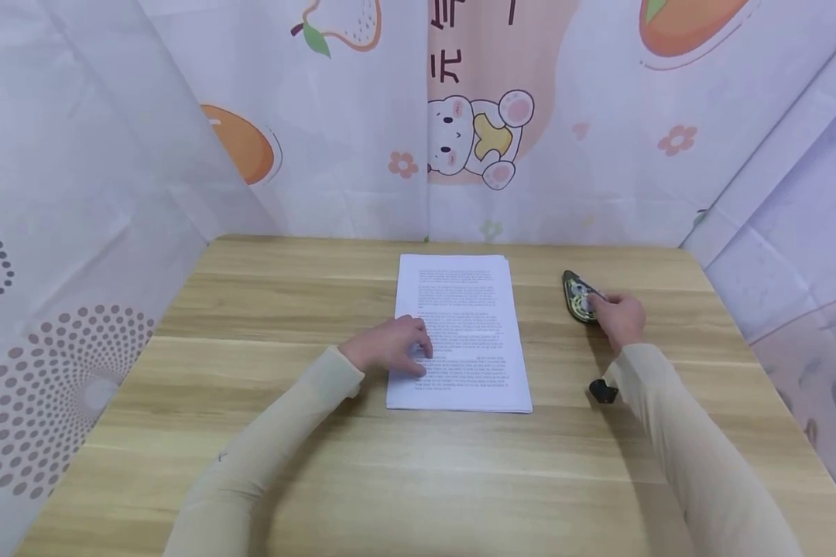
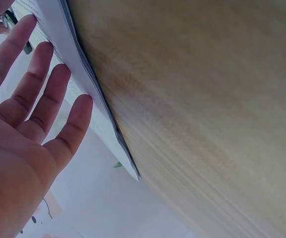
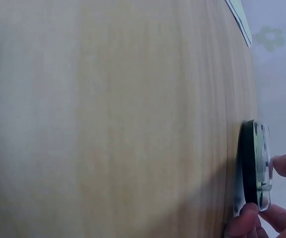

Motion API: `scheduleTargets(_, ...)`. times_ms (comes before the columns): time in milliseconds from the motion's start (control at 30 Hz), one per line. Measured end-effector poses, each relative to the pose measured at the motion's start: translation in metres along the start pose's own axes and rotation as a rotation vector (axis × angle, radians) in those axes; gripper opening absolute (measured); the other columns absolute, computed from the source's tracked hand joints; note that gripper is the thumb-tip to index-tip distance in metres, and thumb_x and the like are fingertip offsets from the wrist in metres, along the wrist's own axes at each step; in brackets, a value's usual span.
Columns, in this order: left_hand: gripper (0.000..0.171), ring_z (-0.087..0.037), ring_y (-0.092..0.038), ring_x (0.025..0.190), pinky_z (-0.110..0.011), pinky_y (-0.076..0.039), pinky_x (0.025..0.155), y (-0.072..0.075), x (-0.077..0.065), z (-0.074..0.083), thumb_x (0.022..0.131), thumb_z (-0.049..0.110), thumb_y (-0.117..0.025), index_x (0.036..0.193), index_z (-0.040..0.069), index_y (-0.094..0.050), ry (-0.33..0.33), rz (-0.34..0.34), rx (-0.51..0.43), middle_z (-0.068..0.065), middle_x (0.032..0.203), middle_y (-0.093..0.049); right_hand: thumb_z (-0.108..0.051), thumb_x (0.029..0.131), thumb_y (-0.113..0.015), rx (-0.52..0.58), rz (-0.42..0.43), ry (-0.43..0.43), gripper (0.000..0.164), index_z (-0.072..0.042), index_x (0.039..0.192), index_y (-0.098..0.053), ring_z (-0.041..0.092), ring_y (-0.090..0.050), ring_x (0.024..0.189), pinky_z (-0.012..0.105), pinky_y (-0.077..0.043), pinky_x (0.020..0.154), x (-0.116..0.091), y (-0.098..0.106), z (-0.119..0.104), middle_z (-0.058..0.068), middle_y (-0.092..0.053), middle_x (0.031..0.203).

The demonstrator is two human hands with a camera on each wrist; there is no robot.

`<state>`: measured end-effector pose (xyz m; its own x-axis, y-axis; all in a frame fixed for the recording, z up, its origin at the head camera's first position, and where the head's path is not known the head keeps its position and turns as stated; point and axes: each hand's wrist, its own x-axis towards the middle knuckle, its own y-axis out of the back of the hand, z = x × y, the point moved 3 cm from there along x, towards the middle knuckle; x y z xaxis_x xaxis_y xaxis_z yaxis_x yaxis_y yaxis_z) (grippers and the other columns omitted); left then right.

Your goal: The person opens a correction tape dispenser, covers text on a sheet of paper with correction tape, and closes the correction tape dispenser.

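A stack of printed paper (image 1: pixel 460 309) lies on the table with its text upside down in the head view. My left hand (image 1: pixel 393 346) rests at the left edge of the stack, fingers spread and slightly bent. In the left wrist view, its fingertips (image 2: pixel 86 101) are right at the edge of the sheets. To the right of the paper, my right hand (image 1: pixel 620 316) pinches a correction tape (image 1: pixel 580 298) with a dark body and clear cover. The right wrist view has the correction tape (image 3: pixel 256 163) standing on edge, with fingers (image 3: pixel 245 221) on its lower end.
The wooden table (image 1: pixel 306 294) runs back to a white curtain (image 1: pixel 348 155) printed with fruit and a cartoon bear. A small black piece (image 1: pixel 603 391) sits at the right wrist. More curtain (image 1: pixel 90 232) hangs along the left side.
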<state>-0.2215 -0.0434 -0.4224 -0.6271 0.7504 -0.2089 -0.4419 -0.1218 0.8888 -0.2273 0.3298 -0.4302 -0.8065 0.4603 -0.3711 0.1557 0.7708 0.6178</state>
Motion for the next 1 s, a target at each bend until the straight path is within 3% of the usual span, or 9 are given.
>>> scheduleTargets(333, 0.020, -0.015, -0.047, 0.093, -0.030, -0.041, 0.085, -0.004, -0.004, -0.002, 0.075, 0.026, -0.074, 0.093, 0.018, -0.071, -0.025, 0.026, -0.007, 0.002, 0.100, -0.058, -0.039, 0.093, -0.048, -0.028, 0.009, 0.047, 0.060, 0.005, 0.132, -0.045, 0.021, -0.048, 0.093, 0.024, -0.041, 0.066, -0.002, -0.001, 0.000, 0.025, -0.046, 0.131)
scheduleTargets(633, 0.018, -0.014, -0.047, 0.091, -0.029, -0.041, 0.084, -0.006, -0.006, 0.000, 0.074, 0.024, -0.074, 0.091, 0.018, -0.072, -0.020, 0.040, -0.014, 0.003, 0.098, -0.058, -0.039, 0.093, -0.047, 0.004, -0.005, 0.050, 0.062, 0.007, 0.134, -0.042, 0.033, -0.045, 0.116, 0.038, -0.041, 0.093, -0.004, -0.003, 0.006, 0.028, -0.043, 0.135)
scheduleTargets(1000, 0.017, -0.012, -0.047, 0.090, -0.026, -0.041, 0.082, -0.007, -0.007, 0.001, 0.073, 0.025, -0.075, 0.089, 0.019, -0.072, -0.036, 0.065, -0.007, 0.005, 0.095, -0.057, -0.041, 0.093, -0.046, -0.031, 0.060, 0.102, 0.064, 0.011, 0.130, -0.043, 0.033, -0.047, 0.108, 0.036, -0.042, 0.083, -0.008, -0.002, 0.011, 0.030, -0.046, 0.128)
